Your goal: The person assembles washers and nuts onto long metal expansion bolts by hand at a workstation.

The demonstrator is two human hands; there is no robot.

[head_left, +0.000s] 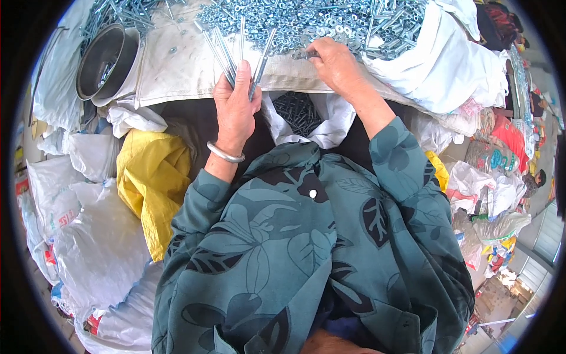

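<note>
My left hand (236, 115) is closed around several long, thin metal bolts (223, 56), which fan out upward past the fingers. It is raised in front of the near edge of the cloth-covered table (171, 68). To its right, my right hand (339, 68) reaches over the table edge with its fingertips pinched on small grey washers (306, 54); how many is hard to make out. Just beyond the hands spreads a heap of shiny hex nuts (277, 23), with flat washers (349, 34) lying along its near side.
Short metal sleeves (402, 29) lie at the heap's right, beside a white cloth (436, 74). Loose long bolts (121, 16) and a dark bowl (85, 69) are at far left. Below the table edge sits a white sack (333, 125) of dark bolts. Filled bags (106, 236) crowd the left.
</note>
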